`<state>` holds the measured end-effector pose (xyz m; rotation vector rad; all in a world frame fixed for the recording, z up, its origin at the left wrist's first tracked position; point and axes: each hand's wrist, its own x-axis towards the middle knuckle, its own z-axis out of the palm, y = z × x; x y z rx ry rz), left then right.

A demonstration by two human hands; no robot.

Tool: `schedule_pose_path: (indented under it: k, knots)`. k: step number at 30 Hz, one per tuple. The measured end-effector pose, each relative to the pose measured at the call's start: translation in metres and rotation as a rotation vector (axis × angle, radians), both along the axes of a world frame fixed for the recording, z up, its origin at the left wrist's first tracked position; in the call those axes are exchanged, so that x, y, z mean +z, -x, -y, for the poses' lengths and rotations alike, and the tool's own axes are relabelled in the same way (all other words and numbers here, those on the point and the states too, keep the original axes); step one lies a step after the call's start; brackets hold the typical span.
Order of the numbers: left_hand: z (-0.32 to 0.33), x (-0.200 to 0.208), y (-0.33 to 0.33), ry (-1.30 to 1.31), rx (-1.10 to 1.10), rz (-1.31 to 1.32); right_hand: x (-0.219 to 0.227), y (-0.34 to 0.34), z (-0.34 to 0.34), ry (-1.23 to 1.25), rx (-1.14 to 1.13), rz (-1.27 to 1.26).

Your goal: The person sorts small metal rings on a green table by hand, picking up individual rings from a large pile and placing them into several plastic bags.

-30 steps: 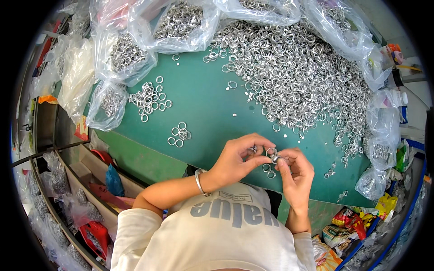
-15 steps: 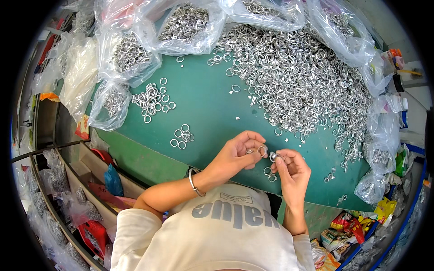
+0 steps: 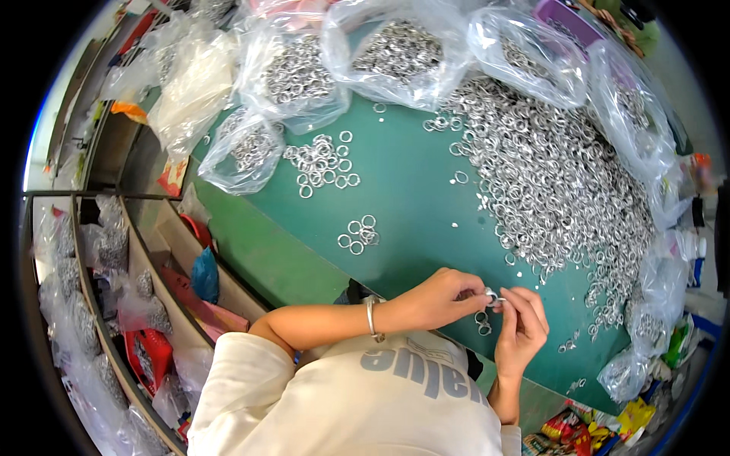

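Note:
My left hand (image 3: 441,299), with a bangle on its wrist, is closed on small silvery metal rings (image 3: 491,295) in front of my chest. From the other side, the thumb and fingertips of my right hand (image 3: 523,323) pinch at these same rings, so the two hands nearly touch. How many rings are held is hidden by the fingers. Just below the fingertips, a few loose rings (image 3: 482,322) show near the table's front edge. A small group of rings (image 3: 358,234) lies farther left, with a larger cluster (image 3: 321,165) behind it.
A big heap of metal rings (image 3: 555,182) covers the right of the green table (image 3: 411,175). Open plastic bags of rings (image 3: 399,53) line its far side, and more bags (image 3: 650,327) hang along the right edge. Shelves with bagged parts (image 3: 114,247) stand at left.
My hands have drawn together, and the rings they held apart now meet between the fingertips. My view has turned, shifting the table and bags to the right in the picture.

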<state>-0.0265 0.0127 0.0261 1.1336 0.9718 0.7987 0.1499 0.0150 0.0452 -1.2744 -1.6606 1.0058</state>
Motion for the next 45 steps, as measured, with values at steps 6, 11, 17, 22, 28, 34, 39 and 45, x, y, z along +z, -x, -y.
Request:
schedule_pose_path:
  k: [6,11,17,22,28,34,39,45]
  knots:
    - [-0.007,0.002,0.010,0.694,-0.335,0.569,-0.001,-0.002,-0.005,-0.187,0.113,-0.113]
    - [-0.008,-0.004,0.014,0.560,-0.419,0.439,0.013,0.000,-0.017,-0.074,0.343,-0.070]
    - [-0.011,0.012,0.023,0.232,-0.402,0.144,0.037,-0.005,-0.024,0.186,0.501,0.028]
    - [-0.012,0.011,0.021,0.282,-0.213,0.184,0.029,-0.007,-0.024,0.158,0.369,0.049]
    - [0.002,0.008,0.015,0.471,-0.053,0.239,0.030,-0.002,-0.015,0.134,0.249,0.107]
    - [-0.004,0.015,0.024,0.155,-0.207,0.005,0.028,-0.002,-0.013,0.106,0.283,0.095]
    - [-0.018,0.028,0.034,-0.160,-0.387,-0.143,0.016,-0.011,-0.015,0.376,0.347,-0.260]
    - [-0.009,0.025,0.022,-0.119,-0.155,-0.142,0.017,-0.003,-0.010,0.232,0.131,-0.117]
